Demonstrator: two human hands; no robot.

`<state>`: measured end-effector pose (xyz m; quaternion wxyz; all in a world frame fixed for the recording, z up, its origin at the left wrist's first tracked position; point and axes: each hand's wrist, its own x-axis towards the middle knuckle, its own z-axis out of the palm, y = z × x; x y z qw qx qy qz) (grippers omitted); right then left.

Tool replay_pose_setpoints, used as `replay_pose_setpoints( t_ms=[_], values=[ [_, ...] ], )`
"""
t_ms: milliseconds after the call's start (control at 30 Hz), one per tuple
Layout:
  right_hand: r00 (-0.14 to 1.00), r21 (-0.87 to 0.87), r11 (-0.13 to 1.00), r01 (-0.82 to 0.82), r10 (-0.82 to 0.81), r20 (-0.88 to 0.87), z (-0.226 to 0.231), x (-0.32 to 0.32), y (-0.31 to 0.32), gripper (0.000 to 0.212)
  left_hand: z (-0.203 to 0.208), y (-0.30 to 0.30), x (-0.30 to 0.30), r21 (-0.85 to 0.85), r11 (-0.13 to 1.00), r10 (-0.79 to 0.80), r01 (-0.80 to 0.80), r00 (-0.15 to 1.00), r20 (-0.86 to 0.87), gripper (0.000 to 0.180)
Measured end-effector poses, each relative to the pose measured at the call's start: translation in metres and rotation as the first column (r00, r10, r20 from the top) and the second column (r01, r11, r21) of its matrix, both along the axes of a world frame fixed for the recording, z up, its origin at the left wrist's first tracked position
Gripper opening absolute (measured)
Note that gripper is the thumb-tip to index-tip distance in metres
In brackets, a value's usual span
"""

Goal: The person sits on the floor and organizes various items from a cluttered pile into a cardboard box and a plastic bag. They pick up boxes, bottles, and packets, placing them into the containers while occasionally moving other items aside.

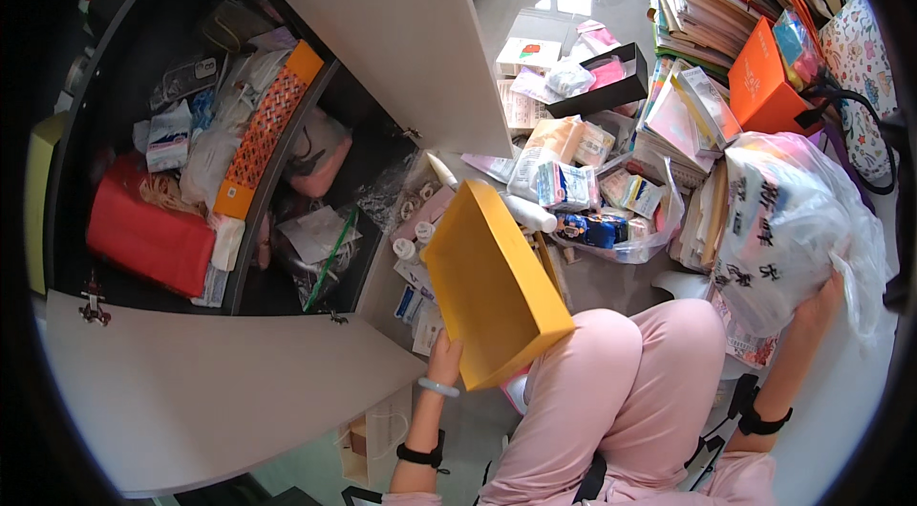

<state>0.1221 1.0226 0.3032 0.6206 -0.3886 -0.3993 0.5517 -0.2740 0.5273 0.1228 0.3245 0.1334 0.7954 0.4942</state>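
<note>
My left hand (pixel 444 360) grips the lower left edge of an empty yellow box (pixel 487 291), shallow and open on one side. The box is tilted, and its lower right corner is against my knee. At the right, my right hand (pixel 823 296) holds a translucent white plastic bag (pixel 778 234) with dark printing. The bag is crumpled and bulges; its contents are hard to make out. Its folds hide part of my fingers.
Left stands a dark cabinet with open doors (pixel 373 38), holding a red pouch (pixel 153 234) and an orange patterned box (pixel 267 129). Small packages and a black box (pixel 611 76) crowd the floor ahead. Paper stacks (pixel 707 14) and an orange bag (pixel 764 81) stand right.
</note>
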Motion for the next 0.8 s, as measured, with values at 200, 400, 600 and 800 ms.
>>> replay_pose_setpoints(
  t_ms=[200, 400, 600, 800],
  values=[
    [0.992, -0.076, 0.992, -0.097, 0.102, 0.071, -0.031, -0.07, 0.002, 0.048, -0.029, 0.041, -0.048, -0.234, 0.972, -0.057, 0.011, 0.98, -0.19, 0.038],
    [0.961, -0.151, 0.975, -0.164, 0.193, 0.199, -0.043, -0.12, -0.018, 0.045, -0.045, 0.045, -0.037, -0.421, 0.907, -0.129, -0.024, 0.934, -0.332, 0.031],
    [0.903, -0.2, 0.95, -0.241, 0.295, 0.313, -0.05, -0.157, -0.046, 0.042, -0.097, 0.011, -0.006, -0.452, 0.892, -0.231, 0.002, 0.861, -0.453, 0.032],
    [0.811, -0.239, 0.906, -0.349, 0.42, 0.408, -0.055, -0.2, -0.076, 0.04, -0.152, -0.012, 0.011, -0.575, 0.815, -0.398, 0.078, 0.796, -0.456, 0.034]
  ],
)
